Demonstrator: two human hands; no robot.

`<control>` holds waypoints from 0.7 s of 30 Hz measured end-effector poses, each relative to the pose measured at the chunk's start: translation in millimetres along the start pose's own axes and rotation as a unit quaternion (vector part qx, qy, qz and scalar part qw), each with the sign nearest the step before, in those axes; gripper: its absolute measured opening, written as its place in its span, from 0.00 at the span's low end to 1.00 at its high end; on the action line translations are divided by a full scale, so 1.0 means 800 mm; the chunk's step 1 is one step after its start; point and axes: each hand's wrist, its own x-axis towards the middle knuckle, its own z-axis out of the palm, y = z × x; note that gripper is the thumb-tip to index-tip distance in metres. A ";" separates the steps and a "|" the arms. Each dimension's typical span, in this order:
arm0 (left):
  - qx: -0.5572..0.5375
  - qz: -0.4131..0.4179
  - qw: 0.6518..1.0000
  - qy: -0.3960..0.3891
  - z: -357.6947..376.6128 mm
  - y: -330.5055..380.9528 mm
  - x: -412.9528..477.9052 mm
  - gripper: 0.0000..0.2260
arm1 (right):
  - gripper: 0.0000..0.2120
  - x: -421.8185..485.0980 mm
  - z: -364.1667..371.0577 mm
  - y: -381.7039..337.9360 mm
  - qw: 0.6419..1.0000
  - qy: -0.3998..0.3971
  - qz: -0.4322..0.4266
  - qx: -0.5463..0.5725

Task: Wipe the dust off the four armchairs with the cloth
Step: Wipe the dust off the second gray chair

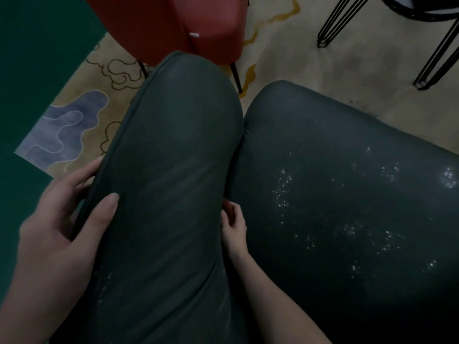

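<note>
Head view: left hand (65,220) around dark armchair (173,155) back edge.

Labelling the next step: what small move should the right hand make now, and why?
Probably sweep the right hand out of the crease and across the seat cushion: pale specks cover it, while the left hand grips the backrest. What the right hand holds is unclear.

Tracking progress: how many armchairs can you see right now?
2. A dark green armchair fills the foreground; a red armchair stands behind it at the top. The black wire legs top right may belong to another.
</note>
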 end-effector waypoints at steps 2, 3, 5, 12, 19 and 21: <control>0.002 0.001 1.000 0.000 0.000 -0.002 0.001 0.20 | 0.07 0.006 0.001 -0.012 0.999 0.007 0.019 0.039; 0.001 0.000 1.000 0.000 -0.001 -0.003 0.001 0.20 | 0.06 0.009 0.001 -0.023 0.998 0.010 0.023 0.064; 0.007 0.003 1.000 0.000 -0.002 -0.005 0.003 0.20 | 0.06 0.020 0.003 -0.053 0.993 0.020 0.015 0.111; 0.004 -0.005 1.000 0.004 0.000 -0.001 0.003 0.19 | 0.07 0.010 -0.001 -0.133 0.981 0.050 -0.076 0.174; -0.011 -0.020 1.000 -0.001 0.001 0.015 0.002 0.18 | 0.07 -0.058 -0.021 -0.168 0.974 0.012 -0.137 0.179; 0.006 -0.009 1.000 -0.004 0.000 0.016 0.003 0.19 | 0.07 -0.079 -0.028 -0.176 0.976 0.007 -0.149 0.160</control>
